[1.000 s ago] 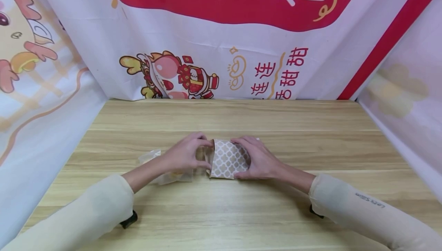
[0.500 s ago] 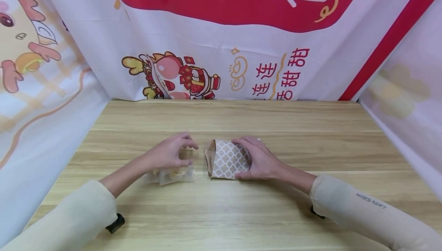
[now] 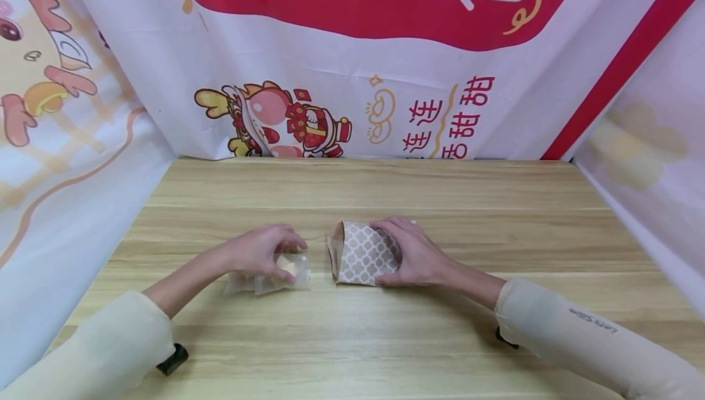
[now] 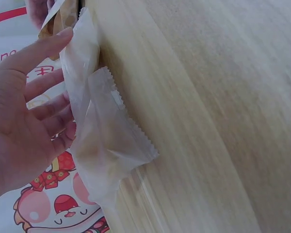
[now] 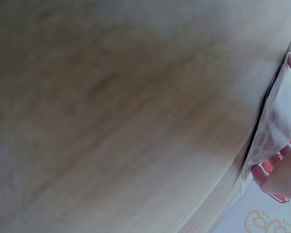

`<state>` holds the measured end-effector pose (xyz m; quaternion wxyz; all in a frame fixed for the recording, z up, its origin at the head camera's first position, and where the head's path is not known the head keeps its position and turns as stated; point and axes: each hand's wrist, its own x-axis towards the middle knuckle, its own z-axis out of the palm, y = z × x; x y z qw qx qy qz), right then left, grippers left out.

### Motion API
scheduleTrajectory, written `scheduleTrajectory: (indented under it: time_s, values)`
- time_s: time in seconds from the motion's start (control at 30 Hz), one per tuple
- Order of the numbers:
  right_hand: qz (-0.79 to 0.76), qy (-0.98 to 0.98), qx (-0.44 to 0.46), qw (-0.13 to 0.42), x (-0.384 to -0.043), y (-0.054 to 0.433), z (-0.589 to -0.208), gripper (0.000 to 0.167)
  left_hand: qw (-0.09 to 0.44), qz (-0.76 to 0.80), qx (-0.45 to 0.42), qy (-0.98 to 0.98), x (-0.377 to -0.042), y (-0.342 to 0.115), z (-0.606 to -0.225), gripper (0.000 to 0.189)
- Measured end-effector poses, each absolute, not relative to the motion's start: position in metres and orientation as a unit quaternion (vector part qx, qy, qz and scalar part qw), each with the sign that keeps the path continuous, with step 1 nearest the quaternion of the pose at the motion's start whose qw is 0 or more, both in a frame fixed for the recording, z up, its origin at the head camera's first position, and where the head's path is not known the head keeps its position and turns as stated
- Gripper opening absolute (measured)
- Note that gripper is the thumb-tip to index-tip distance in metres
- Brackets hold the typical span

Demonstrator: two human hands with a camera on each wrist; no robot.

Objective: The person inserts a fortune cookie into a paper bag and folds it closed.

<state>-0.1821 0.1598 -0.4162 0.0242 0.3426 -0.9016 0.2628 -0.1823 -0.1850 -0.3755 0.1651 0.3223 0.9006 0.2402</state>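
Note:
A brown paper bag (image 3: 363,256) with a white lattice pattern lies on the table, its mouth gaping to the left. My right hand (image 3: 415,259) grips it near its right end, thumb on the near edge and fingers on the far edge. To its left lie two translucent packets with pale contents, a right one (image 3: 300,271) and a left one (image 3: 238,285) partly under my hand. My left hand (image 3: 259,250) reaches over the right packet with fingers spread and loosely bent. In the left wrist view, the packet's serrated end (image 4: 121,111) shows beside the fingers.
The wooden table (image 3: 363,339) runs back to a printed white and red cloth (image 3: 330,51). Cloth walls stand at the left (image 3: 104,149) and right (image 3: 639,174) sides.
My left hand has withdrawn from the bag's mouth, moved left and lowered over the right packet. My right hand and the bag have stayed in place.

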Motion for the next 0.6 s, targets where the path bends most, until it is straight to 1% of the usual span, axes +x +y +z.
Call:
scheduleTrajectory:
  time_s: [0.1, 0.33, 0.43, 0.6]
  values:
    - [0.262, -0.901, 0.345, 0.027, -0.1824, 0.1596, -0.4165, 0.103, 0.155, 0.244, 0.318, 0.903, -0.1816, -0.1852, -0.3760, 0.059]
    - [0.261, -0.901, 0.344, 0.026, -0.1823, 0.1596, -0.4170, 0.104, 0.103, 0.223, 0.275, 0.929, -0.1799, -0.1835, -0.3776, 0.056]
    - [0.261, -0.902, 0.343, 0.026, -0.1820, 0.1599, -0.4169, 0.104, 0.094, 0.212, 0.270, 0.935, -0.1800, -0.1836, -0.3766, 0.056]
    - [0.262, -0.902, 0.342, 0.025, -0.1820, 0.1601, -0.4168, 0.104, 0.092, 0.186, 0.277, 0.938, -0.1803, -0.1877, -0.3698, 0.060]
